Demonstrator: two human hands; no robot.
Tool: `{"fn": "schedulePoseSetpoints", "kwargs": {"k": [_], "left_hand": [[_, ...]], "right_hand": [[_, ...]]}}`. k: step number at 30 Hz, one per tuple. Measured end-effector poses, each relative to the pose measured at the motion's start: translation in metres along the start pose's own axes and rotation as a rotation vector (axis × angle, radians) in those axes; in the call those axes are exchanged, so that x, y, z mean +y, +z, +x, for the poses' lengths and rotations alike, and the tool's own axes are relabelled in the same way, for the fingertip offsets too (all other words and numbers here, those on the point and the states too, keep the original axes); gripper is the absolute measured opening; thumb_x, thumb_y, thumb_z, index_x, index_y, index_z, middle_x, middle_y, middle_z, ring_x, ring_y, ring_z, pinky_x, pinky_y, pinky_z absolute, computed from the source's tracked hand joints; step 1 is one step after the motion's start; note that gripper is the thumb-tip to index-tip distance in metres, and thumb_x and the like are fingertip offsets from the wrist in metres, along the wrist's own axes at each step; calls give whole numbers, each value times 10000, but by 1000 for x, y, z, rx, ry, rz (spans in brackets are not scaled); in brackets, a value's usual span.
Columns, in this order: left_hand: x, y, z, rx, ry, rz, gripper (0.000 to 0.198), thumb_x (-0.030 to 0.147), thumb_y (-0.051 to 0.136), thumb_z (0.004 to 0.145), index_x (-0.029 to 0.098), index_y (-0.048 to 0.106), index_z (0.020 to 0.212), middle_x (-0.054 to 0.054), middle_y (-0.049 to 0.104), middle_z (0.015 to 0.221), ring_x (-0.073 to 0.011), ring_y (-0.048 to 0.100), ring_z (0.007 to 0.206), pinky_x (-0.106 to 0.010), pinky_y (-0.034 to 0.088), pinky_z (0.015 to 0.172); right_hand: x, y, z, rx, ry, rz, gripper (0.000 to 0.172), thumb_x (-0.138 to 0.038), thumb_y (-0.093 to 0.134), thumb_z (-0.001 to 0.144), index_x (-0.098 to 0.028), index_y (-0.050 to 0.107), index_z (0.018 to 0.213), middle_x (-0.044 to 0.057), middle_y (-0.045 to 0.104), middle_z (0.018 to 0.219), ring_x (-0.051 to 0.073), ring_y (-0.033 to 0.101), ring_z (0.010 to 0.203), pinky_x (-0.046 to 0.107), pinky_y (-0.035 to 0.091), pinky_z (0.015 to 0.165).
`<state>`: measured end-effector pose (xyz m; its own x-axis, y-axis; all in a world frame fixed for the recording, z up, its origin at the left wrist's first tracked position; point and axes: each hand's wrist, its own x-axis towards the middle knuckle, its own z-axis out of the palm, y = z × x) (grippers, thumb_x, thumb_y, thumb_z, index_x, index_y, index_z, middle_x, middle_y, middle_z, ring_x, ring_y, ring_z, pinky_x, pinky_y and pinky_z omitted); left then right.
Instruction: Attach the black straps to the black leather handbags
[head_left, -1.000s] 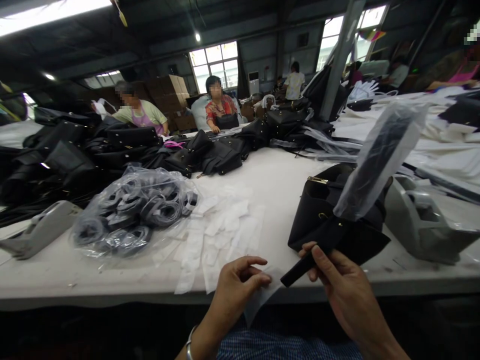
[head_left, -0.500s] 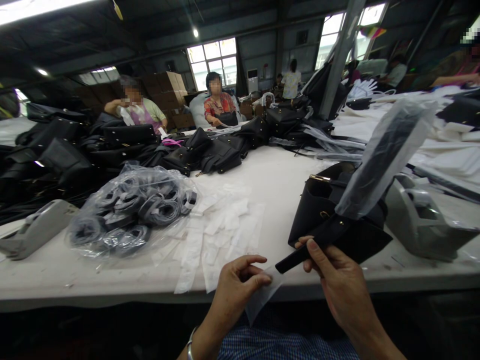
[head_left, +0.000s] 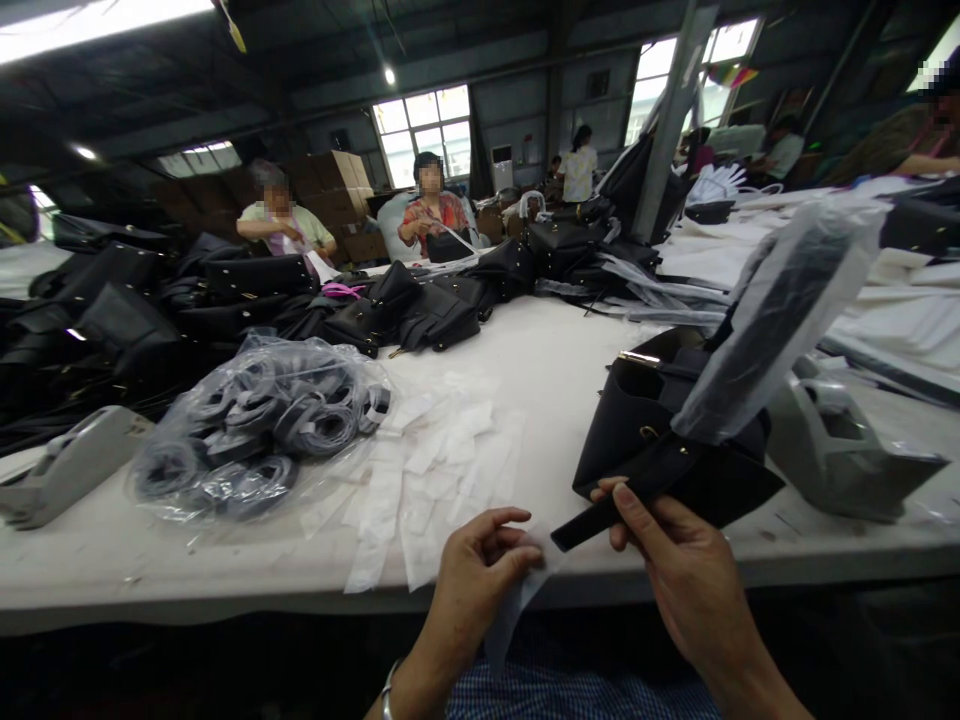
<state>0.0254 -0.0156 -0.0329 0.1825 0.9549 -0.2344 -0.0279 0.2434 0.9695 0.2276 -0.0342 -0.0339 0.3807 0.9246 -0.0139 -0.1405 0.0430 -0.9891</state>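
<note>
My left hand (head_left: pixel 487 565) pinches a small clear plastic sleeve (head_left: pixel 506 625) that hangs down past the table's front edge. Between the thumb and fingers of my right hand (head_left: pixel 671 565) is a black strap (head_left: pixel 589 522), its free end pointing left toward the sleeve. Strap end and sleeve are close together; I cannot tell whether they touch. The strap runs back to a black handbag (head_left: pixel 626 425) on the table. A plastic-wrapped handle (head_left: pixel 784 320) rises from the bag toward the upper right.
Loose white plastic sleeves (head_left: pixel 442 470) lie left of the bag, beside a clear bag of coiled straps (head_left: pixel 262 425). Grey tape dispensers stand at the left (head_left: pixel 71 465) and right (head_left: pixel 855 440). Black handbags (head_left: pixel 247 285) pile up behind; co-workers (head_left: pixel 435 220) sit across the table.
My hands stay nearly in place, still holding strap and sleeve; the sleeve's hanging end has shifted slightly. Across the table, two co-workers have moved their arms. The view has shifted a little.
</note>
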Motion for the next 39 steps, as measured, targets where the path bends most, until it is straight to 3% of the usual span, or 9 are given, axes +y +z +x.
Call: {"fn": "schedulePoseSetpoints", "kwargs": {"k": [4, 10, 12, 16, 19, 26, 30, 35, 39], "left_hand": [[1, 0, -3, -1, -7, -16, 355, 176, 780, 726, 162, 690, 1070, -26, 763, 804, -138, 707, 711, -197, 505, 642], [8, 13, 0, -26, -5, -67, 329, 168, 789, 707, 153, 707, 1025, -26, 765, 780, -141, 710, 709, -209, 517, 669], [12, 19, 4, -27, 15, -61, 307, 171, 790, 703, 152, 718, 1001, -26, 763, 775, -145, 707, 703, -214, 522, 660], [20, 36, 16, -61, 84, -53, 273, 215, 804, 718, 144, 731, 971, -48, 770, 785, -170, 714, 741, -231, 534, 668], [26, 52, 27, -117, 112, -95, 292, 274, 815, 733, 141, 721, 976, -69, 779, 818, -181, 720, 766, -248, 541, 706], [43, 89, 52, -150, 234, -65, 339, 322, 810, 750, 128, 715, 1011, -65, 758, 805, -181, 703, 730, -247, 534, 669], [49, 102, 62, -164, 306, -29, 309, 318, 798, 773, 134, 712, 1006, -66, 755, 830, -184, 696, 756, -240, 524, 677], [38, 98, 60, -186, 326, -66, 301, 387, 696, 874, 147, 690, 1055, -77, 749, 939, -206, 689, 893, -272, 525, 798], [17, 89, 52, -159, 282, 25, 334, 473, 642, 902, 143, 690, 932, -49, 713, 842, -186, 653, 815, -247, 499, 728]], "right_hand": [[1, 0, -1, -35, 29, -13, 330, -485, 717, 839, -205, 756, 1010, -3, 652, 664, 172, 566, 700, 353, 436, 809], [-2, 6, 0, -89, 63, -86, 377, -519, 704, 834, -205, 762, 1035, 23, 714, 769, 181, 585, 733, 367, 441, 855], [-6, 7, 2, -109, 80, -124, 414, -553, 702, 817, -202, 769, 1026, 22, 707, 733, 182, 588, 717, 350, 460, 813], [-10, 3, 5, -118, 77, -163, 493, -609, 657, 827, -219, 733, 1120, 35, 740, 878, 161, 588, 683, 311, 481, 728], [-8, -8, 4, -101, 80, -181, 552, -649, 536, 889, -210, 689, 1187, 11, 694, 711, 183, 618, 709, 302, 473, 725], [-20, -22, 4, -29, 21, -279, 504, -657, 541, 878, -191, 697, 767, 11, 653, 625, 173, 612, 649, 268, 464, 657], [-35, -23, 10, 43, 21, -370, 508, -693, 587, 820, -205, 706, 746, 1, 628, 544, 169, 578, 568, 264, 455, 580], [-37, -22, 13, 54, 18, -482, 556, -694, 570, 827, -208, 645, 567, 2, 602, 491, 157, 551, 518, 268, 433, 542], [-33, -19, 14, 88, -17, -508, 544, -675, 567, 838, -206, 673, 583, -3, 588, 493, 155, 539, 514, 271, 426, 533]]}}
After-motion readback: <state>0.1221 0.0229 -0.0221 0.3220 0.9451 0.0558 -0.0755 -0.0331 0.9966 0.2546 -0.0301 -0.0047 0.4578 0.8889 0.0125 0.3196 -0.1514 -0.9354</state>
